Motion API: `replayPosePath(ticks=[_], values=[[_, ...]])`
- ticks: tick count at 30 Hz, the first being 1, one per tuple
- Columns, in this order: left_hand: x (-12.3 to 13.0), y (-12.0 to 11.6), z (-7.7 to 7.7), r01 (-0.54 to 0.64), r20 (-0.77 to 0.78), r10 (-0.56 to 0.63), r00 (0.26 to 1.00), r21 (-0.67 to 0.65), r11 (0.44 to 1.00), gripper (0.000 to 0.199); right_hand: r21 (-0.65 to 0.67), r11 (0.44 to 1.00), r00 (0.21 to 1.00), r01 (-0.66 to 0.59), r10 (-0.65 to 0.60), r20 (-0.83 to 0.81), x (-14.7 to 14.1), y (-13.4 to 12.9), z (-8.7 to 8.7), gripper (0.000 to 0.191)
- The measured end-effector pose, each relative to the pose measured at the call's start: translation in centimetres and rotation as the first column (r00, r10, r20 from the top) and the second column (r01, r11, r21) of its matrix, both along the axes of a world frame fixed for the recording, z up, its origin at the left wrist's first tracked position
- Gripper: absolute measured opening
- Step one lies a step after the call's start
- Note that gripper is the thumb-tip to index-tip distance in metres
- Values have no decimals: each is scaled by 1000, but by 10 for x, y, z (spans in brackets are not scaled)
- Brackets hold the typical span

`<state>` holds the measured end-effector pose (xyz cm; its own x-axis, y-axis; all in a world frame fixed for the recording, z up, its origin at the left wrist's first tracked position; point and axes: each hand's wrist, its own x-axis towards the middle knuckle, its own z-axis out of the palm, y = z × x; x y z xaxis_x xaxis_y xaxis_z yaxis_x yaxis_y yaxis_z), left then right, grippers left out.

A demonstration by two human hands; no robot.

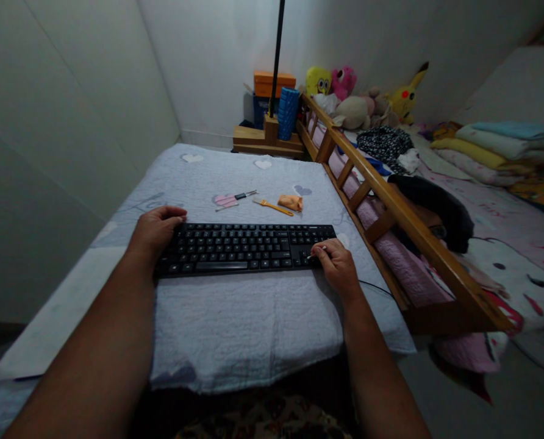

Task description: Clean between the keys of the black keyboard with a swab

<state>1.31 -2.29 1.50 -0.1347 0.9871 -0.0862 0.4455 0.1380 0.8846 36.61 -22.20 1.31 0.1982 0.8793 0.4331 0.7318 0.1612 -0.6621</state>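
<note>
Black keyboard (244, 248) is laid on pale cloth (249, 317); its 9 o'clock end is held by the left hand (155, 230), fingers narrow; at 3 o'clock, a swab (310, 257) is pinched by the right hand (337, 261).

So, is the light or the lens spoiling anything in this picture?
Head view: dim overall, no strong glare, just a faint sheen on the space bar; head view: the left forearm looks stretched toward the corner; head view: the folded bedding near the right edge looks soft, the keyboard clearer, though most key labels are too small to read.
</note>
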Motion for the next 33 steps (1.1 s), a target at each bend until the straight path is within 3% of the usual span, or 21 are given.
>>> replayPosePath(ticks=[25,33], values=[[0,0,0,0,-10,0,1000,20,1000,28,71,997,999,18,-15,-34,1,5,-5,19],[0,1,0,1,-14,-1,1000,31,1000,28,17,1000,1000,3,-2,-17,0,1,-2,25]])
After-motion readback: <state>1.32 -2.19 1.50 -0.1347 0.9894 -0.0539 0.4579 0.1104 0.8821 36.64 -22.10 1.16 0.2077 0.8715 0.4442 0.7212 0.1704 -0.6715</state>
